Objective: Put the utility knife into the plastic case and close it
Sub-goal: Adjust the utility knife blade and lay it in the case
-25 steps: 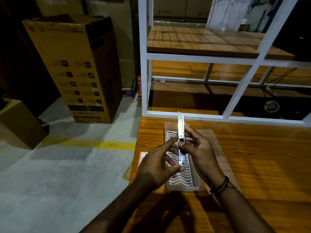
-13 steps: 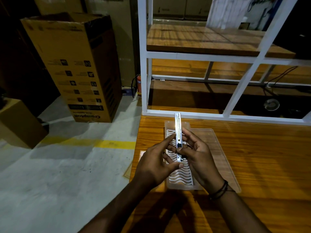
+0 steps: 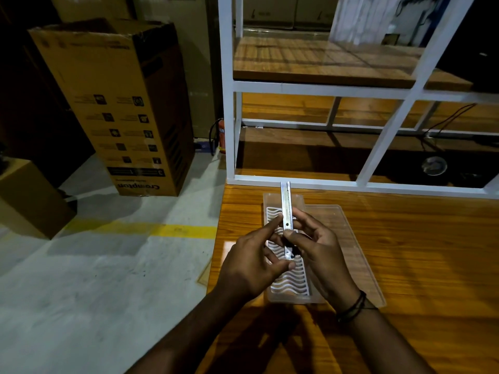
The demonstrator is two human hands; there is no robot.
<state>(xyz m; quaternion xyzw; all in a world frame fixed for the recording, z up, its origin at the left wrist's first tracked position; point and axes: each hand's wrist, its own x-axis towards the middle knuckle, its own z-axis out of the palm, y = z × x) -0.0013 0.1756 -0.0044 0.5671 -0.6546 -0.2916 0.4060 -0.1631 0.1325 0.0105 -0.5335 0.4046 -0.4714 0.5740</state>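
Observation:
A slim silver utility knife (image 3: 286, 203) is held lengthwise above the open plastic case, its tip pointing away from me. My right hand (image 3: 321, 252) pinches its middle and lower part between thumb and fingers. My left hand (image 3: 251, 263) touches the knife's left side with its index finger and its lower end with the thumb. The clear plastic case (image 3: 290, 286) lies open on the wooden table, its base showing a white wavy-pattern insert. Its clear lid (image 3: 351, 238) lies flat to the right of the base, partly hidden by my right hand.
The wooden table (image 3: 405, 265) ends at its left edge close to the case. A white metal shelf frame (image 3: 229, 103) with wooden boards stands right behind the case. On the concrete floor to the left stand a tall cardboard box (image 3: 121, 103) and a smaller box (image 3: 27, 201).
The knife has sunk a little towards the case and tilted slightly, still held by both hands. The case has not moved.

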